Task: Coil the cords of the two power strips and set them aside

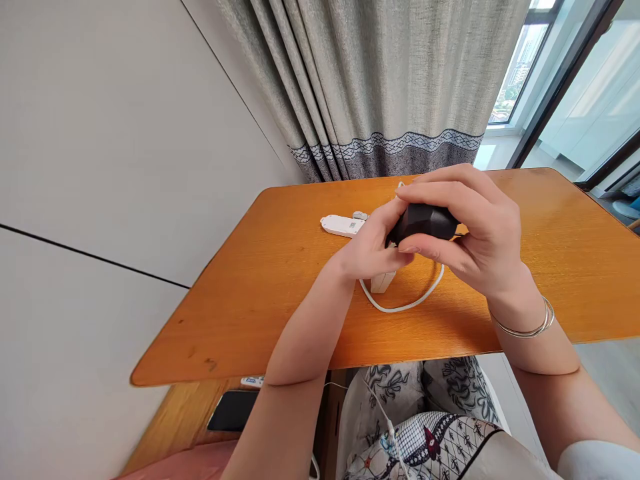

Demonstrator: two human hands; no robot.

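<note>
Above the table, both my hands are closed around a black faceted block [425, 222], about palm-sized; its exact kind I cannot make out. My left hand [373, 247] grips its left end between thumb and fingers. From the right, my right hand [477, 223] holds it with the thumb below and the fingers over the top. Behind my left hand lies a white power strip [340, 225], partly hidden. A white box-shaped piece [383, 283] shows just under that hand. A white cable [400, 310] loops across the tabletop below the hands.
The orange-brown wooden table [240, 313] has its near edge close to my lap. A dark phone [233, 410] rests on a lower wooden surface at the left. Grey curtains [400, 73] hang behind the table, beside a white panelled wall [100, 133].
</note>
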